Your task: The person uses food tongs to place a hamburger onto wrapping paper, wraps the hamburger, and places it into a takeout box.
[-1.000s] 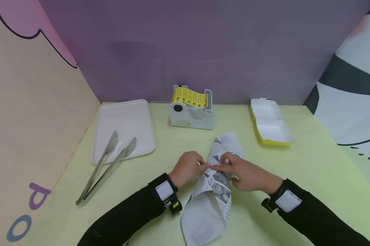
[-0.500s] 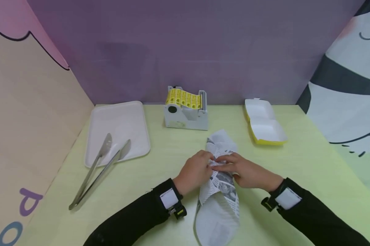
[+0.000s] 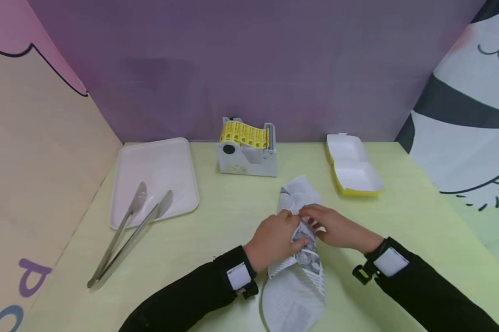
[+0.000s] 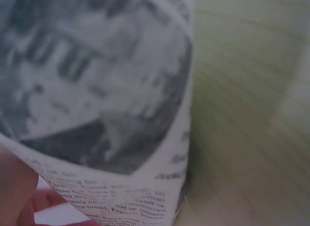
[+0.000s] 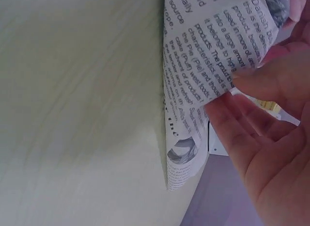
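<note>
A sheet of newsprint-patterned paper (image 3: 295, 295), folded into a long narrow wrap, lies lengthwise on the table. Whatever may be inside it is hidden. My left hand (image 3: 274, 240) rests over its middle from the left, thumb stretched apart across the printed side. From the right, my right hand (image 3: 336, 226) pinches the paper's folded edge. In the right wrist view, the thumb of my right hand (image 5: 276, 134) lies on the printed paper (image 5: 203, 56), with fingers bent at the edge. The left wrist view is mostly filled by the paper (image 4: 106, 90).
Metal tongs (image 3: 116, 244) lean on a white tray (image 3: 154, 157) at the left. A grey dispenser (image 3: 247, 159) with a yellow label roll (image 3: 245, 133) stands at the back. An opened yellow-and-white takeaway box (image 3: 355, 170) sits back right. Walls enclose the table (image 3: 208, 198).
My left hand has shifted right and spread over the paper, its thumb swinging away from the fingers. My right fingers, straighter before, are now more bent. The view has turned slightly right.
</note>
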Demonstrator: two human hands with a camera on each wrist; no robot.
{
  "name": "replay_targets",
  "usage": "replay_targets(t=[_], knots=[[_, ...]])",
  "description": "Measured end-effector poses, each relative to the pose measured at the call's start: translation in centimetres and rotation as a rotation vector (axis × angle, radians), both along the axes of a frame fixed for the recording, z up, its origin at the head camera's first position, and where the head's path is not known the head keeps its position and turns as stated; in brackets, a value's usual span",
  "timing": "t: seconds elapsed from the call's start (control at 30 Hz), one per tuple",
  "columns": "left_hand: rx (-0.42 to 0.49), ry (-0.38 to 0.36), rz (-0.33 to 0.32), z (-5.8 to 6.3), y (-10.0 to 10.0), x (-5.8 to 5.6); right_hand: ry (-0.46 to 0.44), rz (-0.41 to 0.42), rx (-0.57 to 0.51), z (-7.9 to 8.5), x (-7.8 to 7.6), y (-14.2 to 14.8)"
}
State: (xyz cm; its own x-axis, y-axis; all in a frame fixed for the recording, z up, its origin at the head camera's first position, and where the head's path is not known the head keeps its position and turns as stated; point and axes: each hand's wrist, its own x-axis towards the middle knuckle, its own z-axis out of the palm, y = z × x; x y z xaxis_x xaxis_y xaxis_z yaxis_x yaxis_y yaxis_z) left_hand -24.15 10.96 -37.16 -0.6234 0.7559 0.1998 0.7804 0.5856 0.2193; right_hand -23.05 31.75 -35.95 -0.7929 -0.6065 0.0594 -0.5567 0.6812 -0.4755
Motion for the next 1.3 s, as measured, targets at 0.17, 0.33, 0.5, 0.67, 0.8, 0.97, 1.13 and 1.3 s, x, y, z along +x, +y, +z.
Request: replay_targets(t=[0.17,0.33,0.5,0.67,0.8,0.97,1.13,1.3], knots=[[-0.032,0.109,-0.037,-0.2,-0.1,0.1,-0.078,-0.016,-0.015,0.5,-1.9,0.6],[-0.046,0.124,-0.033,-0.4,0.0,0.2,-0.135,-0.226,-0.017,0.9,-4.8,1.0],[-0.065,0.076,-0.018,-0.6,-0.1,0.4,-0.216,-0.478,0.028,0.9,-7.4,1.2],[-0.067,0.074,-0.001,-0.8,-0.1,0.6,-0.290,-0.588,0.007,0.3,-8.8,1.3],[-0.067,0.087,-0.005,-1.0,-0.2,0.7,-0.301,-0.654,0.023,-0.2,-9.4,1.4],[-0.085,0.094,-0.015,-1.0,-0.1,0.7,-0.321,-0.734,0.035,-0.8,-9.8,2.1],[-0.096,0.078,-0.014,-0.9,-0.2,0.7,-0.402,-0.802,-0.071,-1.4,-10.2,2.7],[-0.096,0.070,-0.015,-1.0,-0.2,0.6,-0.459,-0.864,-0.129,-1.4,-10.3,2.7]])
